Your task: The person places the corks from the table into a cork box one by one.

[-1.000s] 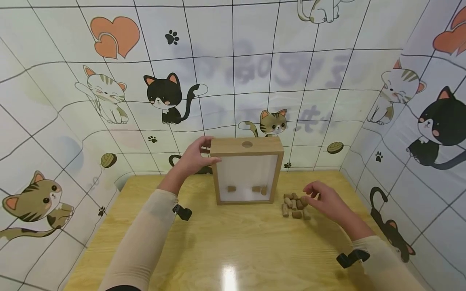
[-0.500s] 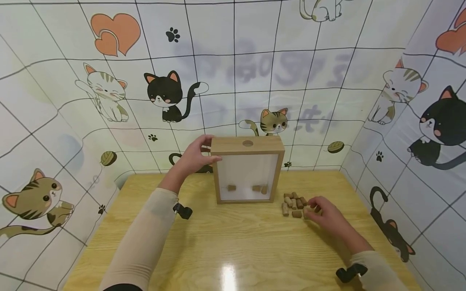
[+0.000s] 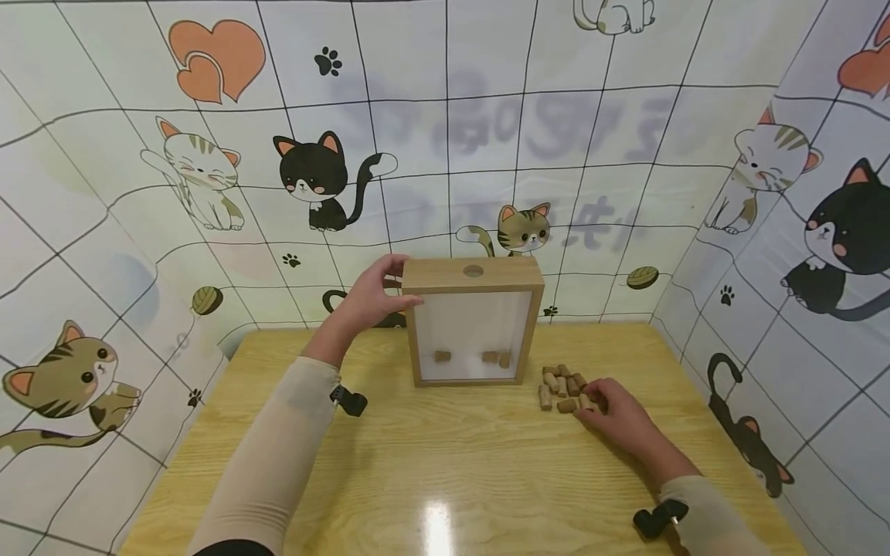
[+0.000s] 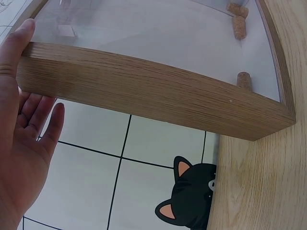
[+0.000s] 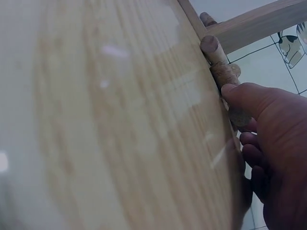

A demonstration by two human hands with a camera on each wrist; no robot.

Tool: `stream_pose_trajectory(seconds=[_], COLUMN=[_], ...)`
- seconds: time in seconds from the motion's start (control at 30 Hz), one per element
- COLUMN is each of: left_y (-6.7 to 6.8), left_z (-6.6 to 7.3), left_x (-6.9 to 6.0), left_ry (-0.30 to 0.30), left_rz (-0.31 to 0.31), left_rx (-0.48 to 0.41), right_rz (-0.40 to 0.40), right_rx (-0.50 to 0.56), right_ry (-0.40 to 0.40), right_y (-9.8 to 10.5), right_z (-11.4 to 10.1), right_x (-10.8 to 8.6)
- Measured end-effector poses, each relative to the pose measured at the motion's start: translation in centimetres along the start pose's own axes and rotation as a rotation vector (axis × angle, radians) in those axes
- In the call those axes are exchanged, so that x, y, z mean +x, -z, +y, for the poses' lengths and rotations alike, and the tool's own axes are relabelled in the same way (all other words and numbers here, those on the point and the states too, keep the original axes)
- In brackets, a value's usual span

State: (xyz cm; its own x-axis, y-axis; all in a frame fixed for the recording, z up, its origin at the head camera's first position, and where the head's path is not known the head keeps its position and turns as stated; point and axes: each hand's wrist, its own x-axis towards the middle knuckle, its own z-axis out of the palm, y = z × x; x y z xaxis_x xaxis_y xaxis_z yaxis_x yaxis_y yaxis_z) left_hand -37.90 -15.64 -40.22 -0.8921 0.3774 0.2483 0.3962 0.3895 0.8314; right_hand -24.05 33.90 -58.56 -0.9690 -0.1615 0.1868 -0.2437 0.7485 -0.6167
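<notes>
A: Why is the left hand (image 3: 375, 297) up at the corner of the box (image 3: 504, 275)?
B: Probably as a brace. The box stands on its narrow edge on the table (image 3: 417, 463), which looks easy to tip, so the hand grips the upper left corner, thumb on the front frame and fingers round behind.
A: And why stand it up at all?
B: That way the hole (image 3: 473, 271) in the top edge faces upward and the pale panel (image 3: 473, 328) faces the person, so the inside is in plain sight.
A: What's inside?
B: Three corks (image 3: 442, 356) at the bottom: one alone toward the left, two touching toward the right.
A: The others?
B: In a loose pile (image 3: 562, 385) on the table, just right of the box, handy for the right hand (image 3: 619, 417) without crossing over.
A: Is that hand holding one?
B: Its thumb and fingers are bent about a cork (image 3: 585, 401) at the pile's near right edge. The wrist view is dim, so I can't tell whether they've pinched it. The hands are well apart.
</notes>
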Motion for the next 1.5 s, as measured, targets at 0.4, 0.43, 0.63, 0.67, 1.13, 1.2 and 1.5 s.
stream_pose_trajectory(seconds=[0.4, 0.43, 0.63, 0.67, 1.13, 1.2, 1.5], left_y=[0.3, 0.3, 0.4, 0.3, 0.0, 0.0, 0.0], left_z=[0.3, 0.3, 0.4, 0.4, 0.5, 0.4, 0.1], left_x=[0.1, 0.1, 0.1, 0.0, -0.1, -0.1, 0.0], left_ry=[-0.010, -0.008, -0.005, -0.008, 0.002, 0.005, -0.002], left_rz=[0.000, -0.002, -0.002, -0.002, -0.005, -0.008, -0.013], left_rx=[-0.011, -0.010, -0.008, -0.013, -0.015, -0.018, -0.025], right_rz=[-0.023, -0.029, -0.032, -0.024, 0.128, 0.151, 0.228], right_rx=[0.035, 0.043, 0.086, 0.094, 0.188, 0.175, 0.150], right_ry=[-0.056, -0.065, -0.115, -0.118, -0.004, 0.026, 0.109], right_y=[0.1, 0.1, 0.4, 0.5, 3.4, 3.8, 5.7], right_z=[0.3, 0.3, 0.1, 0.0, -2.5, -3.3, -6.8], right_x=[0.3, 0.3, 0.4, 0.4, 2.2, 2.6, 4.7])
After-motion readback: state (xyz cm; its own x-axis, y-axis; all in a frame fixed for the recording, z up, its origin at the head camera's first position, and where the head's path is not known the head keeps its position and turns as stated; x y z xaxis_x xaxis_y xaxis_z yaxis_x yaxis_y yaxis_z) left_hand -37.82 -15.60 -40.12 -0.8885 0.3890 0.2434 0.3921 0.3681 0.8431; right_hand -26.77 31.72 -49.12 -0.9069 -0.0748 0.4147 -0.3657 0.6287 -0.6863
